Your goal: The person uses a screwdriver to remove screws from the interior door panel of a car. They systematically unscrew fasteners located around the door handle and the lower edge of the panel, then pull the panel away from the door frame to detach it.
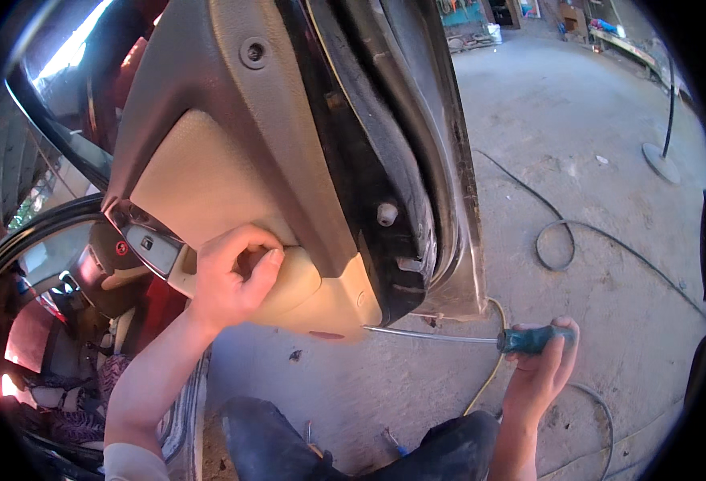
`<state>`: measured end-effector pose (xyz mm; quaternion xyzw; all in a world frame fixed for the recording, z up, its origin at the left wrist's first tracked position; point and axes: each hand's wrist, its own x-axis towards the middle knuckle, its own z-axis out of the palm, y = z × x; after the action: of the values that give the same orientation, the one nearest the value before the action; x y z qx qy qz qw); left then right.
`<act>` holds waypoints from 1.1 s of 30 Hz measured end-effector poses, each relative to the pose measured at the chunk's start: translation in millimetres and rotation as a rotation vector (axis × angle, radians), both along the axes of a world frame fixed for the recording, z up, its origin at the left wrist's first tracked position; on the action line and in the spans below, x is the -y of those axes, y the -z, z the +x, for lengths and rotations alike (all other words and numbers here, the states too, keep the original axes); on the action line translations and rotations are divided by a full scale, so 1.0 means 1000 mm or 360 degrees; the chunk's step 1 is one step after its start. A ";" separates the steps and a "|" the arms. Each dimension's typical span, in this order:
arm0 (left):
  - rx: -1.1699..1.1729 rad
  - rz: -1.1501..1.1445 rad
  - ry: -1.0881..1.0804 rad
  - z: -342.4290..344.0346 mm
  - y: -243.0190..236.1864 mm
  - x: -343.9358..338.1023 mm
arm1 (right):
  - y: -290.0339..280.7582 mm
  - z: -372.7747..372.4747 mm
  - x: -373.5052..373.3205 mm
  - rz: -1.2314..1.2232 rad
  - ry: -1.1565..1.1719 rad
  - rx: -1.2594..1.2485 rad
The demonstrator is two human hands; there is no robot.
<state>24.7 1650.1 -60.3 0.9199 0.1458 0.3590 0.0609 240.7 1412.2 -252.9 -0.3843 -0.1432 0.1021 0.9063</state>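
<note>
An open car door with a brown and beige trim panel (201, 176) stands in front of me. My left hand (237, 276) is curled over its beige armrest (289, 280), with the fingertips partly hidden at the edge. In my right hand (541, 369) is a long screwdriver (529, 340) with a green handle, held nearly level. Its thin metal shaft points left, and the tip meets the lower corner of the trim panel. A window switch plate (153, 247) lies just left of my left hand. A round recessed fastener (254, 53) shows high on the panel.
Left of the door is the car's interior with a seat (108, 268). A dark cable (557, 240) loops over the concrete floor (529, 136) at right, and a yellow cord (489, 377) runs below the screwdriver. Small tools (393, 441) lie between my knees. A stand base (661, 163) is far right.
</note>
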 end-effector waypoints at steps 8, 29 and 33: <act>-0.0049 -0.0017 -0.0207 -0.007 -0.001 0.002 | -0.021 0.025 -0.015 0.0423 0.0135 -0.0282; 0.0069 -0.0005 -0.0067 -0.004 -0.009 0.002 | -0.181 0.039 -0.022 0.0598 0.0379 0.0698; 0.0061 -0.0019 -0.0093 -0.004 -0.007 0.000 | -0.182 0.037 -0.027 0.0636 0.0385 0.0670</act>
<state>20.2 1650.3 -53.3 0.9077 0.1737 0.3774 0.0588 277.4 1439.2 -71.3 -0.2254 -0.2983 -0.1186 0.9199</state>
